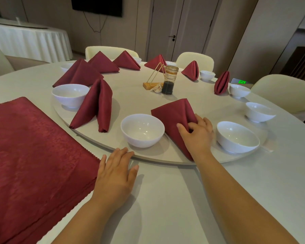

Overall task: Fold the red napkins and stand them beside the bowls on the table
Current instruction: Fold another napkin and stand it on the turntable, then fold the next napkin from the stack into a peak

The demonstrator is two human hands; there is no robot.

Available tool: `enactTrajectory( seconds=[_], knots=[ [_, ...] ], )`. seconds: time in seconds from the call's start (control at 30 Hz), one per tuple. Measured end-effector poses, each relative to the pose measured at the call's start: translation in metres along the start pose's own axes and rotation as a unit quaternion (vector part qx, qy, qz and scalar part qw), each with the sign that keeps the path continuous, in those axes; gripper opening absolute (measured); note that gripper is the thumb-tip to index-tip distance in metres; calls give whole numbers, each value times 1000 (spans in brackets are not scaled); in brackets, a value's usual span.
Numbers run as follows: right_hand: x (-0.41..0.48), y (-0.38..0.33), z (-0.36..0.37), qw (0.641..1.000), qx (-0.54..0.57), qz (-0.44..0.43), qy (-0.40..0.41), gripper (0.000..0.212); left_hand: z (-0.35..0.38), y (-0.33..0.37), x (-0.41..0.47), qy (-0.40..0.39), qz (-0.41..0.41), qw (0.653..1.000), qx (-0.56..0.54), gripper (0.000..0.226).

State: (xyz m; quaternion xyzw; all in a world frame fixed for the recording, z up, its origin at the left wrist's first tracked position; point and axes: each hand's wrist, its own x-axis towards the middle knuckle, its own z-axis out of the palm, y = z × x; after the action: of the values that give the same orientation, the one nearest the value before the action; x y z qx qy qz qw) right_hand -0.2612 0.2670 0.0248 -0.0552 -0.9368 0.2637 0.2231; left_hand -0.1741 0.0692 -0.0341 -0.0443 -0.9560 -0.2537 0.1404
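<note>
— Where is the folded napkin [174,117]?
— Near the bench [165,199] front edge, just right of the bowl [142,130], its long axis running away from the person.
— And the hands?
— The right hand [197,132] pinches its right side. The left hand [116,171] lies flat on the bench, farther off.

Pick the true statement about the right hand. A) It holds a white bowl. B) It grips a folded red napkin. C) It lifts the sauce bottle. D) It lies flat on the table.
B: the right hand pinches the folded napkin set between the centre bowl and the right bowl.
</note>
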Motion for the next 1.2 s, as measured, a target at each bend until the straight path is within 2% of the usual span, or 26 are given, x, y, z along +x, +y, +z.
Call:
enactTrajectory(
  seconds=[0.17,0.27,0.37,0.53,0.73,0.87,0.97,1.07,1.13,1.2],
  knots=[
    [-9,6,-2,1000,24,-10,-14,32,0,0,0,2,2,1000,-7,96],
    [-18,14,-4,993,116,-18,32,25,0,0,0,5,3,1000,-15,96],
    [-21,23,-10,982,181,6,62,28,0,0,0,3,2,1000,-15,97],
    [-11,34,-9,989,141,50,7,34,-2,2,0,-4,-3,1000,-15,97],
    [-6,35,-8,992,113,41,27,36,1,0,0,-5,-4,1000,-11,97],
    [-23,34,-13,991,124,19,46,40,0,2,0,-10,-5,1000,-7,96],
    [-56,27,-25,985,158,-35,58,34,-2,5,-1,-20,-10,1000,18,78],
    [-99,26,-26,984,159,-78,-30,30,-2,11,-1,-21,-21,999,25,49],
    [-125,28,-18,977,137,-113,-117,28,-4,16,-3,-8,-29,999,20,43],
    [-143,24,-16,970,54,-175,-162,29,-7,18,-6,10,-17,1000,15,41]
  ],
)
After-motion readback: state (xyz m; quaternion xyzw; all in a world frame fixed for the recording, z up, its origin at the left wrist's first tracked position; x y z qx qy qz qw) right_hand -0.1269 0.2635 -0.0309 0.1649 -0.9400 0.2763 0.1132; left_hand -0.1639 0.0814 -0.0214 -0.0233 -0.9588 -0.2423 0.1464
